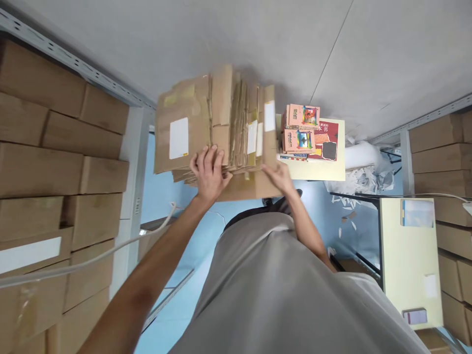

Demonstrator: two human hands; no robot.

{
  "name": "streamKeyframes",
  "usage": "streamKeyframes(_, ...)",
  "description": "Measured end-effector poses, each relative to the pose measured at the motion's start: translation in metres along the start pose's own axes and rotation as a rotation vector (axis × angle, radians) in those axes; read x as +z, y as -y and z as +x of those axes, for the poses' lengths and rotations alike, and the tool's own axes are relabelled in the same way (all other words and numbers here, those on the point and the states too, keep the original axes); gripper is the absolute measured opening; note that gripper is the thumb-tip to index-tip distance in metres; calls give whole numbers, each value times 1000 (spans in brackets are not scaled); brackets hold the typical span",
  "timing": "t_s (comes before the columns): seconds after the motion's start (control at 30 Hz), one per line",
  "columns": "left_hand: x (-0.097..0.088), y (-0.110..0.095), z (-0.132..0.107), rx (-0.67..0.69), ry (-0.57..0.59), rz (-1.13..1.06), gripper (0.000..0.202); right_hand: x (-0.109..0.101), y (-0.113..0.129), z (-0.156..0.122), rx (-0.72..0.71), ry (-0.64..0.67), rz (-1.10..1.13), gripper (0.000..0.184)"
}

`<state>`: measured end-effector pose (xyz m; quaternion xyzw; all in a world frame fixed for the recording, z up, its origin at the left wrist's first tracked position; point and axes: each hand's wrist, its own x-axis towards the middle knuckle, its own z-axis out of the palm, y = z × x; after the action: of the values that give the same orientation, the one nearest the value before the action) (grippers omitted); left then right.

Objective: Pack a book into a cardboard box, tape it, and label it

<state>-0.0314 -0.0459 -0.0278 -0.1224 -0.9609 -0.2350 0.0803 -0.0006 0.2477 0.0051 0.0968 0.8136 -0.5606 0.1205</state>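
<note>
A bundle of flattened cardboard boxes (239,123) stands in an open cardboard box (236,189) in front of me, its sheets fanned and leaning left. My left hand (209,172) has its fingers bent over the near edges of the leaning sheets, just below a white label (179,138). At the right side of the box, my right hand (279,176) grips the edge of an upright cardboard flap (270,132), thumb on the near side. Its other fingers are partly hidden. Right of the box, small pink booklets (303,116) lie in two stacks beside a red book (327,141).
The booklets rest on a pale yellow table (324,172). Shelves of stacked cardboard boxes (40,167) rise on the left, more boxes (440,157) on the right. A white cable (121,246) crosses the left side. Paper scraps (363,179) and a side table (409,260) with a phone (415,316) are at right.
</note>
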Motion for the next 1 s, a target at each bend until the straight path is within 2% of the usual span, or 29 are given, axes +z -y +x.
streamKeyframes(0.07,-2,-2,-5,-20,-3,-12,71,-53,4,-39,13,-74,142,68)
streamKeyframes(0.17,18,-13,-18,-36,160,-68,65,-121,-2,-87,156,-239,185,72)
streamKeyframes(0.2,29,-17,-23,-33,223,-86,64,-135,-3,-95,178,-286,176,74)
streamKeyframes(0.27,49,-25,-30,-40,306,-108,64,-149,-1,-102,202,-344,138,75)
streamKeyframes(0.37,71,-29,-36,-91,316,-131,63,-151,12,-101,188,-366,59,72)
streamKeyframes(0.47,78,-28,-38,-101,298,-199,59,-154,36,-108,160,-356,-25,65)
streamKeyframes(0.57,73,-32,-39,-78,292,-259,60,-169,63,-126,149,-324,-109,58)
streamKeyframes(0.73,47,-57,-30,-11,262,-216,64,-188,95,-146,175,-261,-209,53)
streamKeyframes(0.8,38,-69,-18,-59,211,-242,51,-184,102,-146,180,-251,-188,53)
streamKeyframes(0.87,33,-77,-1,-185,144,-338,41,-170,108,-142,175,-237,-172,52)
streamKeyframes(1.0,31,-78,30,-430,104,-625,76,-132,124,-131,163,-172,-241,45)
